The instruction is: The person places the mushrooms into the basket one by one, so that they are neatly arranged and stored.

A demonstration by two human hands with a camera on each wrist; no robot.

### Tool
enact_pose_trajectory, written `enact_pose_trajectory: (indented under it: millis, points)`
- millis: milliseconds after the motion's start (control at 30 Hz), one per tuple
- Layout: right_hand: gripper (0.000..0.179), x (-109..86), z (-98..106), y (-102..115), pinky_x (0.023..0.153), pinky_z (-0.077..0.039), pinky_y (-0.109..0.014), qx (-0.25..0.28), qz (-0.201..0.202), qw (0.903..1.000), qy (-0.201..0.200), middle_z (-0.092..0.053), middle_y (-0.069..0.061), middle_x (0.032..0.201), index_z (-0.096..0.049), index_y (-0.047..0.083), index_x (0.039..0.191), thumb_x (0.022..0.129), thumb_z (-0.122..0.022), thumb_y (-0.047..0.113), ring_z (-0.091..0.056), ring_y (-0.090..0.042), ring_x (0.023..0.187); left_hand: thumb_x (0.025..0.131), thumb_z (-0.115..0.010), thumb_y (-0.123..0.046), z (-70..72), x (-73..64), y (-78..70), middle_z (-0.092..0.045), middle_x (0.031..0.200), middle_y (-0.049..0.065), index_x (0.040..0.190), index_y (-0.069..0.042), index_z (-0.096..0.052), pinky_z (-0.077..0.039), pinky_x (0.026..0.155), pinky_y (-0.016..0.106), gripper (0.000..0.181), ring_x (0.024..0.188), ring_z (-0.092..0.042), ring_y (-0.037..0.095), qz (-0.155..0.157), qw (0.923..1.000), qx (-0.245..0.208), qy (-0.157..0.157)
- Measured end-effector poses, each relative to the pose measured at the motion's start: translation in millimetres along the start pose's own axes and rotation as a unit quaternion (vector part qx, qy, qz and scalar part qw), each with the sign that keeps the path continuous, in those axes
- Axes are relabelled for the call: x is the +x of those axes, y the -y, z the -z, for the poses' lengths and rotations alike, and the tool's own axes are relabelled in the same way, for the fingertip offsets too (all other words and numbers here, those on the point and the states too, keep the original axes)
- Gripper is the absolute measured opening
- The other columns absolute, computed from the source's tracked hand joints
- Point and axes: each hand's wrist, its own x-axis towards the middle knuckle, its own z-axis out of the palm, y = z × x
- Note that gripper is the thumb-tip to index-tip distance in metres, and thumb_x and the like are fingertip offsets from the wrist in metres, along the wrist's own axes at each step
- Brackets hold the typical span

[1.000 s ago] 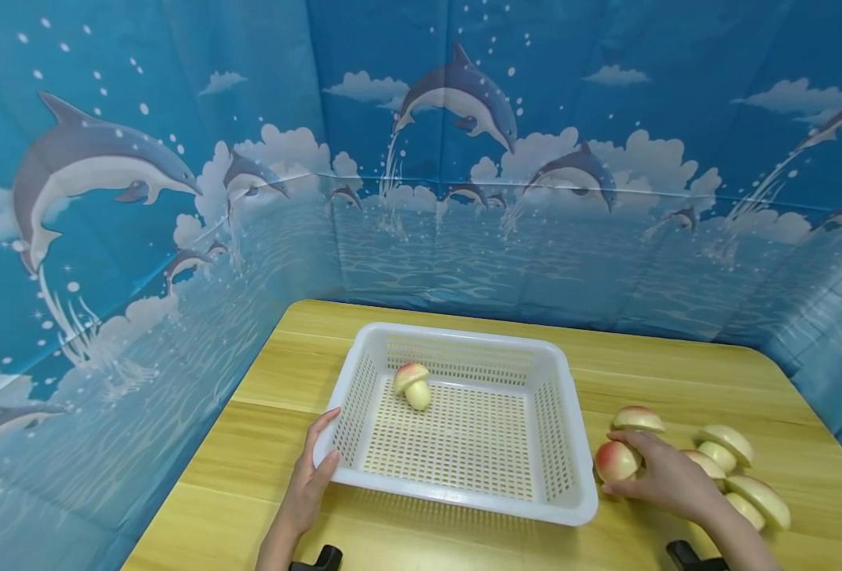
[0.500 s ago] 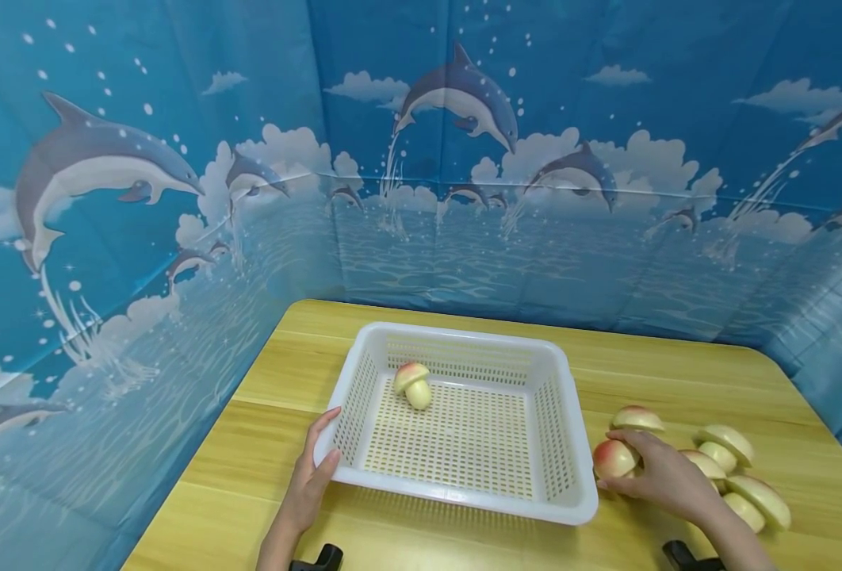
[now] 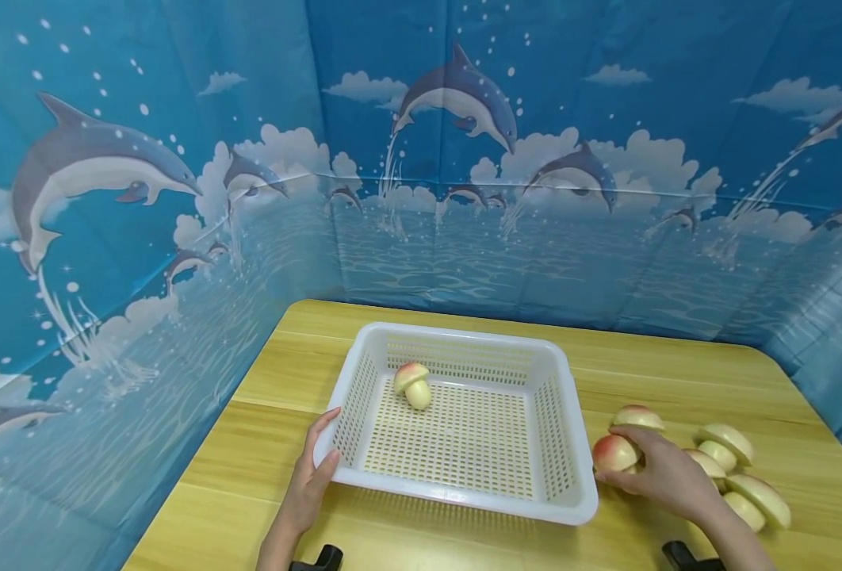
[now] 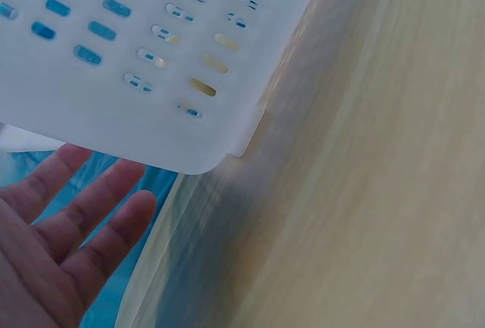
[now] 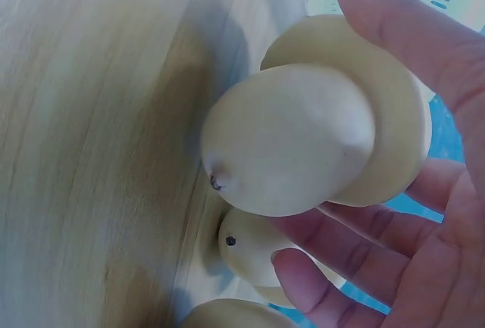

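Between right fingers (image 5: 356, 256), mushroom (image 5: 303, 135), beside basket (image 3: 457, 496)

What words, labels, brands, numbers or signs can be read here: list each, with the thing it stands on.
None: no text can be read in any view.
The white basket, the held mushroom-shaped piece and the table show no legible lettering.
The backdrop shows pictures only, among them dolphins and clouds.
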Motion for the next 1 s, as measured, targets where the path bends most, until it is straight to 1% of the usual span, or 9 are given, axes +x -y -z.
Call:
enact_pose_trajectory:
  millis: [67, 200, 433, 567, 700, 800, 900, 1000]
  points:
    - [0.083, 0.0, 1, 2, 0.067, -0.048, -0.048, 0.004, -0.005, 1.0, 0.0, -0.059, -0.019, 0.119, -0.058, 0.002, 0.124, 0.068, -0.074, 0.061, -0.06, -0.035, 0.095, 0.096, -0.036, -0.011, 0.0, 0.1, 0.0, -0.039, 0.141, 0.02, 0.147, -0.017, -0.028, -0.044, 0.087, 0.044, 0.051, 0.118, -0.045, 0.038, -0.001, 1.0, -0.001, 0.0]
    - [0.083, -0.5, 2, 3, 0.066, -0.048, -0.047, 0.007, -0.011, 0.9999, 0.0, -0.059, -0.019, 0.119, -0.058, 0.002, 0.125, 0.068, -0.074, 0.06, -0.06, -0.034, 0.094, 0.097, -0.036, -0.01, 0.0, 0.2, 0.0, -0.039, 0.141, 0.019, 0.147, -0.017, -0.029, -0.045, 0.087, 0.043, 0.051, 0.117, -0.046, 0.038, -0.002, 1.0, 0.001, -0.002]
    - [0.08, -1.2, 4, 4, 0.061, -0.047, -0.043, -0.003, -0.023, 0.9997, -0.008, -0.06, -0.021, 0.115, -0.059, 0.004, 0.124, 0.068, -0.075, 0.06, -0.061, -0.033, 0.089, 0.096, -0.037, -0.011, -0.5, -0.2, 0.5, -0.041, 0.14, 0.019, 0.146, -0.017, -0.029, -0.045, 0.086, 0.042, 0.051, 0.116, -0.046, 0.039, 0.002, 1.0, 0.004, -0.007]
    - [0.083, -1.7, 6, 5, 0.057, -0.045, -0.04, -0.006, -0.037, 0.9993, -0.004, -0.06, -0.021, 0.113, -0.057, 0.005, 0.125, 0.067, -0.074, 0.062, -0.06, -0.028, 0.082, 0.096, -0.037, -0.012, -0.8, -0.5, 1.0, -0.04, 0.14, 0.018, 0.146, -0.018, -0.03, -0.044, 0.088, 0.041, 0.051, 0.117, -0.045, 0.038, 0.009, 0.9999, 0.006, -0.011]
    - [0.084, -1.2, 8, 7, 0.054, -0.042, -0.036, -0.004, -0.048, 0.9988, -0.004, -0.061, -0.016, 0.107, -0.056, 0.005, 0.126, 0.067, -0.073, 0.063, -0.055, -0.019, 0.073, 0.096, -0.037, -0.013, -0.9, -0.7, 1.3, -0.04, 0.14, 0.017, 0.146, -0.019, -0.03, -0.043, 0.089, 0.04, 0.051, 0.117, -0.044, 0.037, 0.017, 0.9997, 0.005, -0.015]
    - [0.084, -0.9, 10, 9, 0.053, -0.041, -0.034, -0.002, -0.049, 0.9987, -0.009, -0.062, -0.013, 0.103, -0.056, 0.004, 0.126, 0.068, -0.073, 0.063, -0.053, -0.017, 0.069, 0.096, -0.037, -0.014, -0.8, -0.6, 1.3, -0.04, 0.14, 0.018, 0.146, -0.019, -0.03, -0.043, 0.089, 0.04, 0.051, 0.117, -0.044, 0.037, 0.016, 0.9998, 0.002, -0.015]
    - [0.086, -0.8, 12, 10, 0.052, -0.041, -0.034, 0.003, -0.049, 0.9987, -0.013, -0.062, -0.015, 0.104, -0.055, 0.003, 0.127, 0.068, -0.073, 0.062, -0.053, -0.017, 0.069, 0.096, -0.037, -0.013, -0.8, -0.7, 1.4, -0.04, 0.14, 0.018, 0.146, -0.018, -0.03, -0.043, 0.089, 0.04, 0.051, 0.117, -0.044, 0.037, 0.015, 0.9998, 0.002, -0.014]
    - [0.087, -1.3, 14, 13, 0.052, -0.042, -0.034, 0.009, -0.049, 0.9986, -0.018, -0.061, -0.019, 0.11, -0.054, 0.002, 0.128, 0.069, -0.073, 0.062, -0.054, -0.017, 0.07, 0.096, -0.037, -0.014, -0.8, -0.9, 1.3, -0.039, 0.141, 0.018, 0.146, -0.018, -0.03, -0.043, 0.089, 0.04, 0.051, 0.118, -0.044, 0.037, 0.017, 0.9998, 0.001, -0.014]
